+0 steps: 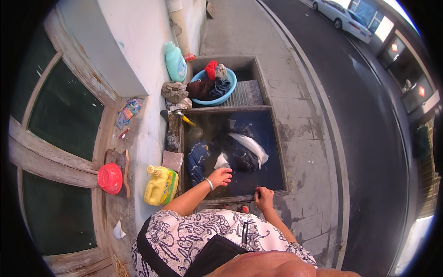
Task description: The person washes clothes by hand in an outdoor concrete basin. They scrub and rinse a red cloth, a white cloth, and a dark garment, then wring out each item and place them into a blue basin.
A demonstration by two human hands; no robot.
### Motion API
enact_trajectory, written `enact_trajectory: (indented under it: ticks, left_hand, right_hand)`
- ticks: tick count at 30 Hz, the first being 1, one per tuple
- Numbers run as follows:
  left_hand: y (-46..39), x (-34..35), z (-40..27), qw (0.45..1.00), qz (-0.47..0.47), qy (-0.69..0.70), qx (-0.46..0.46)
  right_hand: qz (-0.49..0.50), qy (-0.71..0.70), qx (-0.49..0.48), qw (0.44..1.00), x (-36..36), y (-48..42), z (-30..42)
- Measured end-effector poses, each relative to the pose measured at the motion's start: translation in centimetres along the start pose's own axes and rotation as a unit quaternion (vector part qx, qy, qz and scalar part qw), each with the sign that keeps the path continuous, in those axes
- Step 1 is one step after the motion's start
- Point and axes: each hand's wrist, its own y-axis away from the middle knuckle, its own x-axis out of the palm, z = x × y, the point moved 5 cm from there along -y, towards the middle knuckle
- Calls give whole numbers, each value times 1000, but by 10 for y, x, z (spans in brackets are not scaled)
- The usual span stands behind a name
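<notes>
A stone wash basin (235,200) full of dark water lies before me. My left hand (221,177), with a silver bracelet at the wrist, hovers over the water with fingers apart and nothing in them. Just beyond it, a white cloth (222,161) breaks the surface. Dark garments (244,155) and a long white cloth piece (252,147) float farther out. A blue patterned cloth (199,161) lies in the water at the left. Near the basin's front right corner is my right hand (263,197), its fingers curled; whether they hold anything cannot be told.
A light-blue basin of clothes (232,88) rests on a ribbed washboard slab (247,92) beyond. Along the wall stand a teal detergent bottle (175,64), a faucet with a yellow end (187,119) and a yellow jug (157,187). A red bowl (110,178) sits on the window ledge.
</notes>
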Motion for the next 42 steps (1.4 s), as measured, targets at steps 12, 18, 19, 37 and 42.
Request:
enact_trajectory:
  ticks: [12,18,19,37,42]
  left_hand:
    - [22,-52,73,918,-136,-365,79]
    - [47,-57,101,876,-198,-439,31]
    - [52,-52,97,872,-206,-442,45]
    - [77,-22,88,814,-353,-448,106]
    - [76,-19,87,812,-344,-456,119]
  right_hand:
    - [-10,-6,-10,1000,6,-1,-7]
    - [32,-24,-3,999,7,0,-7]
    - [43,-25,-2,999,6,-3,-8]
    - [120,-88,-16,989,4,-5,-21]
    - [115,-124,-23,985,9,-5,-33]
